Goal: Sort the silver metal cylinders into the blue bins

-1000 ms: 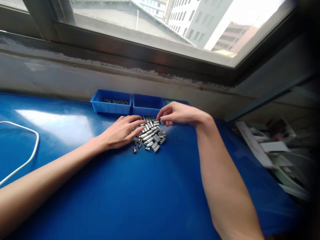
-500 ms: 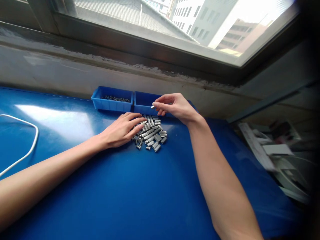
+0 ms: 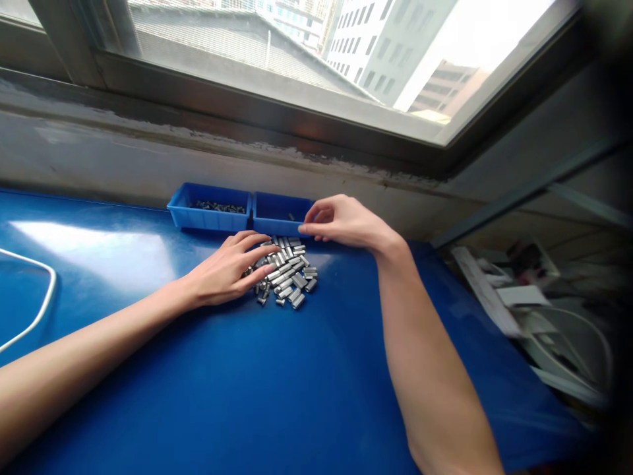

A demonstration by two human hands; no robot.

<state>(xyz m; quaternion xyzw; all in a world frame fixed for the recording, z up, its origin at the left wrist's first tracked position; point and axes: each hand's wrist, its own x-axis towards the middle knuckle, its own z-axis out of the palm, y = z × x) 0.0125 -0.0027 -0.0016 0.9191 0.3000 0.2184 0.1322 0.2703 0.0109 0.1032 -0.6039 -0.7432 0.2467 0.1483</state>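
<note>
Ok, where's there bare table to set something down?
Bare tabletop runs between your left forearm and right forearm, on the near side of the metal pieces, and also between the white cable and your left hand. It's crowded around the pieces, by the blue bins.

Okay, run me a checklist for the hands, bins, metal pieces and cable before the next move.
1. Left hand steady at the heap: ok, resting against the metal pieces.
2. Right hand empty: cannot tell.
3. Left bin upright: ok.
4. Second bin upright: ok.
5. Surface before the bins clear: not ok, pieces heaped there.
6. White cable away from both hands: ok.
</note>
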